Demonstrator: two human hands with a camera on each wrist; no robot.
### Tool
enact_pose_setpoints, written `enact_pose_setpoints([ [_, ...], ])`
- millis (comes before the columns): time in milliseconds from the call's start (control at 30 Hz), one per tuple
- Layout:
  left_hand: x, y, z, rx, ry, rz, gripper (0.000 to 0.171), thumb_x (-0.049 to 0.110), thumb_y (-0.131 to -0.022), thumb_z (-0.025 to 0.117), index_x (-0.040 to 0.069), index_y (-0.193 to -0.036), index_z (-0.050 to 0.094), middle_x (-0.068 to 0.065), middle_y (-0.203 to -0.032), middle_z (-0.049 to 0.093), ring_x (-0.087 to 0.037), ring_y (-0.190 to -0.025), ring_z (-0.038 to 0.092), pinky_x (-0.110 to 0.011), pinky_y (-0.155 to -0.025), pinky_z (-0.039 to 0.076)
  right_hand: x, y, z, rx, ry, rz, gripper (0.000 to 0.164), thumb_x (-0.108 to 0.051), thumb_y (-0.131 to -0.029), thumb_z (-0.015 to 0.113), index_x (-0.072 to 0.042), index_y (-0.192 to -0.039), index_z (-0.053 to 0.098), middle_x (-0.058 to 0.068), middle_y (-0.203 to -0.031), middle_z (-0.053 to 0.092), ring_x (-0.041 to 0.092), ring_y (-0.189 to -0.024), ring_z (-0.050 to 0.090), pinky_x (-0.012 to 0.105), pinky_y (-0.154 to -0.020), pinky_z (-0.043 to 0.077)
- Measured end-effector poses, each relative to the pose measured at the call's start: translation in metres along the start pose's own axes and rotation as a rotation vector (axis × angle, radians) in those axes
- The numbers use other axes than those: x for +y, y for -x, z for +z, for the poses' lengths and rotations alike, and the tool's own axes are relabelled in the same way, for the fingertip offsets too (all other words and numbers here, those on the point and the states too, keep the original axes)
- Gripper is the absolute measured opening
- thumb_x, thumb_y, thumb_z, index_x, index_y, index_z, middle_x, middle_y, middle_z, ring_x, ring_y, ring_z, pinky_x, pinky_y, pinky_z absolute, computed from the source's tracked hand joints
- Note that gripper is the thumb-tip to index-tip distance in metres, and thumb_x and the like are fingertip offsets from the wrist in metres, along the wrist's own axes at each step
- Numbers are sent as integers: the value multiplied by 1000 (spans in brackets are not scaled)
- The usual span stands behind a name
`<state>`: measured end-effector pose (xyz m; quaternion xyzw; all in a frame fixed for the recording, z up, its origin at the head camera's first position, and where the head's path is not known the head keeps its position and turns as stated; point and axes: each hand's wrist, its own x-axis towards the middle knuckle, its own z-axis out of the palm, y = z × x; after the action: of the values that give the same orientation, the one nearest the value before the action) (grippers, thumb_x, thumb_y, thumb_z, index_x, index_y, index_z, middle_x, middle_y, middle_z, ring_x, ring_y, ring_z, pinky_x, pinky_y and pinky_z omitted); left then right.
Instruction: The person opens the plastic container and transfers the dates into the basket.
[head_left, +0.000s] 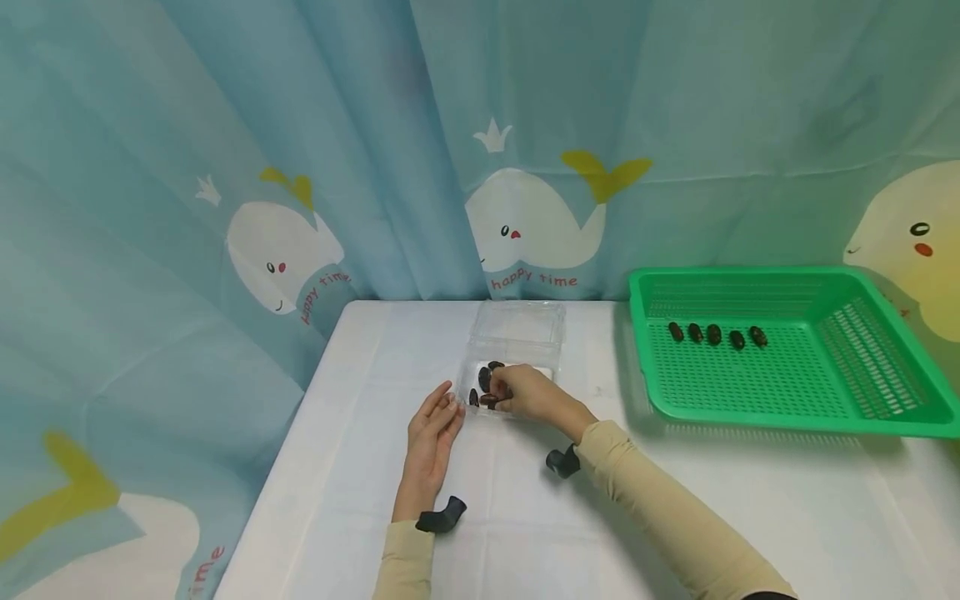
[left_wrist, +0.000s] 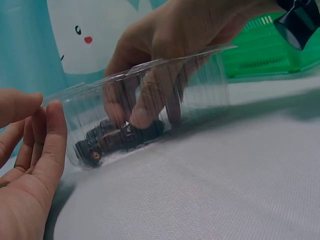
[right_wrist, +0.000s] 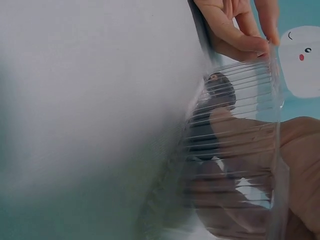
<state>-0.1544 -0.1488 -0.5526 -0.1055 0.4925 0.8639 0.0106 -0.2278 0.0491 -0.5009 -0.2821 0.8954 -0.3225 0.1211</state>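
A clear plastic clamshell box (left_wrist: 220, 92) lies on the white table, its lid (head_left: 519, 321) folded back toward the curtain. Several dark brown oval fruits that look like dates (head_left: 485, 380) sit in its left part. My left hand (head_left: 431, 442) pinches the box's left rim between thumb and finger. From the right, my right hand (head_left: 536, 396) reaches over the wall into the box. Its thumb and fingers are curled round a date (left_wrist: 142, 131) among the others, seen through the clear wall in the left wrist view; the fingers partly cover it.
To the right stands a green plastic basket (head_left: 757, 273) with a row of several similar dates (head_left: 714, 334) near its back. White cloth covers the table (head_left: 517, 517). Behind it hangs a blue curtain (head_left: 390, 150) printed with whales.
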Motion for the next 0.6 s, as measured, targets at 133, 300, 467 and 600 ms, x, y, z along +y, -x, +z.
enact_pose_setpoints([
  [133,2,3,0,9,-3,4,53,-4,-104,57,-2,-154,43,-1,-116,53,-11,-107,61,-20,-100,58,-2,-2,2,-3,7,8,16,-4,-88,82,-7,-91,67,4,-87,70,15,-80,59,32,-74,55],
  [300,2,3,2,23,5,5,52,-6,-103,56,-2,-154,43,-1,-115,53,-10,-105,61,-20,-99,58,-5,-1,2,29,25,-3,13,-1,-85,83,-5,-87,70,6,-85,72,14,-76,59,29,-70,54],
  [467,1,2,1,30,0,10,52,-5,-104,55,-4,-154,42,-1,-114,54,-10,-106,60,-19,-99,58,-9,1,1,43,34,2,16,1,-83,84,-5,-87,70,5,-84,71,13,-74,56,28,-67,51],
  [600,0,2,1,27,-4,5,53,-5,-104,55,-3,-155,42,-1,-116,54,-10,-107,60,-20,-99,58,-10,3,0,35,43,11,16,1,-83,84,-6,-88,70,4,-84,70,13,-74,54,27,-67,49],
])
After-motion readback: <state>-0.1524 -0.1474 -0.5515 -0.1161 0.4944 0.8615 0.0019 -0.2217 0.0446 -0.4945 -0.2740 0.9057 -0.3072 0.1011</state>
